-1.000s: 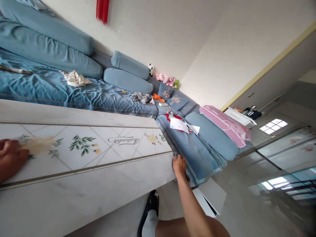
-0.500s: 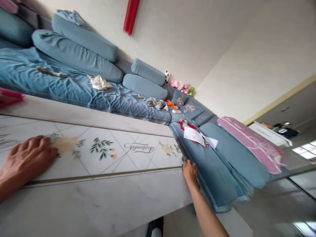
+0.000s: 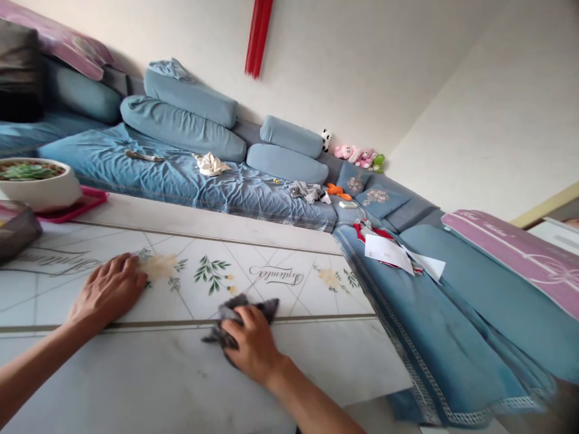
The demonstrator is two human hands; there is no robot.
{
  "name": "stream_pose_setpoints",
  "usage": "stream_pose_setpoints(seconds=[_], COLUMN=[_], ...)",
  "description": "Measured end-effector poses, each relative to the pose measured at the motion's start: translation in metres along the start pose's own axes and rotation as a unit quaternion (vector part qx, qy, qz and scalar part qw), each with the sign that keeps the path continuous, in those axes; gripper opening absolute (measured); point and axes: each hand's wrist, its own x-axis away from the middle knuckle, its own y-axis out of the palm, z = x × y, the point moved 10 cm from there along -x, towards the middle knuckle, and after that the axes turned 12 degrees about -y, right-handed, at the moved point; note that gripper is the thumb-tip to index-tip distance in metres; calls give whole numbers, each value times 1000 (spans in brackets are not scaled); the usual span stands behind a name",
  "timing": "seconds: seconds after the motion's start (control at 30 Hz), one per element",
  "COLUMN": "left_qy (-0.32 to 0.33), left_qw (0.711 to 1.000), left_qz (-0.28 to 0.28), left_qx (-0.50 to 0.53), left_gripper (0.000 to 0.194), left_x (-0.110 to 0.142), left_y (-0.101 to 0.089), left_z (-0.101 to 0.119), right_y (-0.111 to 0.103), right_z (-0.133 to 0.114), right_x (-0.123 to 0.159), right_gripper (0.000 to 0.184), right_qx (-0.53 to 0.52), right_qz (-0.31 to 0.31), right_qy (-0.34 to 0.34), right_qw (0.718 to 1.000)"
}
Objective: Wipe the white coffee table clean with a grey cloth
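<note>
My right hand (image 3: 253, 343) is closed on a dark grey cloth (image 3: 233, 310), pressed on the table runner's near edge. Crumpled parts of the cloth stick out on both sides of the fingers. My left hand (image 3: 111, 286) lies flat on the runner, fingers stretched out, beside a pale yellow printed flower. The white table runner (image 3: 253, 280) has printed leaves, lines and the word "September". It runs lengthwise along the marble-look table (image 3: 149, 386).
At the table's left stand a succulent pot (image 3: 40, 187) on a pink tray (image 3: 97, 199) and a dark see-through container (image 3: 15, 232). A blue-covered sofa (image 3: 176, 178) wraps the far and right sides, holding clothes, papers (image 3: 389, 253) and a pink cushion (image 3: 511, 250).
My right hand has moved left with the cloth, from the runner's right end to near its middle. My left hand stays flat on the runner. The view has swung left, showing the pot.
</note>
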Motion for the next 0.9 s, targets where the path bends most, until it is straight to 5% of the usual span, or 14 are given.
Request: stream_pose_setpoints(seconds=[0.07,0.13,0.23,0.33,0.43,0.5,0.57,0.63,0.7,0.8,0.9], left_qy=[9,10,13,12,2,-4,-11,-17,-19,-13,-2], left_qw=[1000,1000,999,999,998,998,998,998,998,999,999], left_qz=[14,23,39,46,44,43,40,32,21,12,1], left_qx=[-5,-5,7,24,40,47,52,55,55,50,51], left_gripper=[62,62,61,60,59,59,58,57,56,56,59], left_x=[0,-1,-1,-1,-1,-2,-2,-1,-1,-1,0], left_y=[5,12,17,18,16,13,9,6,3,1,3], left_z=[1,-1,-3,-3,-4,-3,-4,-4,-5,-5,-4], right_y=[-32,-80,-145,-179,-167,-133,-85,-34,9,41,31], right_z=[46,134,259,338,367,350,297,212,117,9,-8], right_x=[77,147,192,157,60,-33,-132,-214,-258,-235,-125], right_gripper=[30,27,42,48,38,30,29,29,31,48,66], right_qx=[3,66,125,164,174,155,119,73,29,-22,-75], right_qz=[46,80,83,87,75,60,42,18,-7,-33,-42], right_qy=[68,224,399,494,518,466,363,230,106,-36,-106], right_qw=[997,969,905,849,834,869,923,970,994,999,991])
